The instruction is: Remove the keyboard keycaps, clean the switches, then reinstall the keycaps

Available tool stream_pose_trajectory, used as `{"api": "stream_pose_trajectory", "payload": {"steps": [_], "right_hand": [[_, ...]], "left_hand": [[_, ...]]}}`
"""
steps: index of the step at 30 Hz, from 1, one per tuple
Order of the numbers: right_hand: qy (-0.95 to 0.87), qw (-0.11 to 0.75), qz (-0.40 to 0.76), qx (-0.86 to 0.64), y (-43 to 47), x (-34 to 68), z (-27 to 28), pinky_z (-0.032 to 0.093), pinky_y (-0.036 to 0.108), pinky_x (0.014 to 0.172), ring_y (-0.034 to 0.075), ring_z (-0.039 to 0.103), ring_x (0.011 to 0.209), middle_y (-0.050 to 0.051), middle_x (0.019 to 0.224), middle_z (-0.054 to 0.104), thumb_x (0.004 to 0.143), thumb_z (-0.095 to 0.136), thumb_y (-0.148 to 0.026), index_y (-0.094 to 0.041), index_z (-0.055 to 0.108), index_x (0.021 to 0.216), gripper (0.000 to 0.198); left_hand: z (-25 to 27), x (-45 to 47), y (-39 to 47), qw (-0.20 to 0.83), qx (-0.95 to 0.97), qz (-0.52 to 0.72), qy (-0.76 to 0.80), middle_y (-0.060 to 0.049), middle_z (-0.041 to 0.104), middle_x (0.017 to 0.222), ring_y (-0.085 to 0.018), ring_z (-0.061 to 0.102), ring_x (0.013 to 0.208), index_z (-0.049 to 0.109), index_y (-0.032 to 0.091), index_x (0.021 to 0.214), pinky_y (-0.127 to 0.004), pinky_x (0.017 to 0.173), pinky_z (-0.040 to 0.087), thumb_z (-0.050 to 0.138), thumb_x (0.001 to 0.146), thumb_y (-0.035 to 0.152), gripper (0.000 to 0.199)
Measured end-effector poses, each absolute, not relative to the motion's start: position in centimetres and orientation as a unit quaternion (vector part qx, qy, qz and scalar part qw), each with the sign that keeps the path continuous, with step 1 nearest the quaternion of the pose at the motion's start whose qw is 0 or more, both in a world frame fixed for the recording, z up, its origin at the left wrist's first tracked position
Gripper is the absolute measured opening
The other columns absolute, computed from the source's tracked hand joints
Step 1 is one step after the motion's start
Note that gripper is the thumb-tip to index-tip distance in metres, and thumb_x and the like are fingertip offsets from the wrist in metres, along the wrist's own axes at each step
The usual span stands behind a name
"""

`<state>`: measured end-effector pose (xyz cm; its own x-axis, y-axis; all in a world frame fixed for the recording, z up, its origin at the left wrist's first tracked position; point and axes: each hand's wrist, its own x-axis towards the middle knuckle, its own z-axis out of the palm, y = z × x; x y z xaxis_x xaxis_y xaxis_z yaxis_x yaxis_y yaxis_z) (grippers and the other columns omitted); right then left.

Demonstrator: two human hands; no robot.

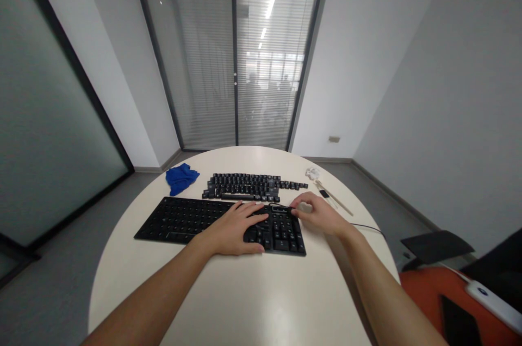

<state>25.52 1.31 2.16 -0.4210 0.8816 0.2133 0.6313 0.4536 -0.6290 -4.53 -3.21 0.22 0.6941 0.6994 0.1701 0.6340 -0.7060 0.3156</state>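
Observation:
A black keyboard (183, 220) lies on the table; its left part is stripped of keycaps, while the number pad at the right has its keys. My left hand (233, 229) rests flat on it, fingers spread across the right-middle part. At the upper right corner of the keyboard my right hand (316, 214) has thumb and index finger drawn together in a pinch. What lies between those fingertips, if anything, is too small to make out. Loose black keycaps (244, 185) sit in rows just behind the keyboard.
The round white table (261, 297) also bears a blue cloth (181, 178) at the left, crumpled white tissue (312, 173) and thin sticks (336, 199) at the right. A cable (369, 226) runs over the right edge. An orange chair (428, 291) holds a white power strip (495, 302).

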Motion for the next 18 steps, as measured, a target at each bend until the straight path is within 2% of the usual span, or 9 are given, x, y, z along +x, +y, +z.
{"api": "stream_pose_trajectory", "payload": {"steps": [5, 11, 18], "right_hand": [[-0.83, 0.258, 0.255, -0.424, 1.02, 25.14, 2.18, 0.046, 0.04, 0.096, 0.025, 0.063, 0.1, 0.007, 0.099, 0.07, 0.076, 0.07, -0.026, -0.02, 0.075, 0.088, 0.013], [-0.831, 0.231, 0.254, -0.437, 0.6, 24.71, 2.6, 0.047, 0.04, 0.096, 0.026, 0.063, 0.101, 0.008, 0.105, 0.07, 0.074, 0.07, -0.025, -0.021, 0.075, 0.085, 0.013], [-0.841, 0.224, 0.241, -0.43, 0.49, 24.55, 2.72, 0.049, 0.038, 0.091, 0.024, 0.064, 0.093, 0.007, 0.098, 0.072, 0.073, 0.069, -0.024, -0.02, 0.074, 0.082, 0.011]], "left_hand": [[0.26, -4.54, -3.23, 0.113, 0.915, 0.136, 0.363, -0.007, 0.027, 0.162, -0.035, 0.026, 0.148, 0.041, 0.031, 0.15, -0.056, 0.121, 0.015, 0.065, 0.081, 0.065, 0.08], [0.13, -4.62, -3.19, 0.113, 0.915, 0.137, 0.363, -0.006, 0.026, 0.163, -0.035, 0.025, 0.148, 0.04, 0.032, 0.15, -0.057, 0.121, 0.015, 0.064, 0.081, 0.067, 0.081], [-0.05, -4.64, -3.07, 0.111, 0.915, 0.142, 0.36, -0.005, 0.027, 0.163, -0.035, 0.026, 0.148, 0.039, 0.032, 0.15, -0.056, 0.121, 0.016, 0.064, 0.081, 0.068, 0.081]]}}
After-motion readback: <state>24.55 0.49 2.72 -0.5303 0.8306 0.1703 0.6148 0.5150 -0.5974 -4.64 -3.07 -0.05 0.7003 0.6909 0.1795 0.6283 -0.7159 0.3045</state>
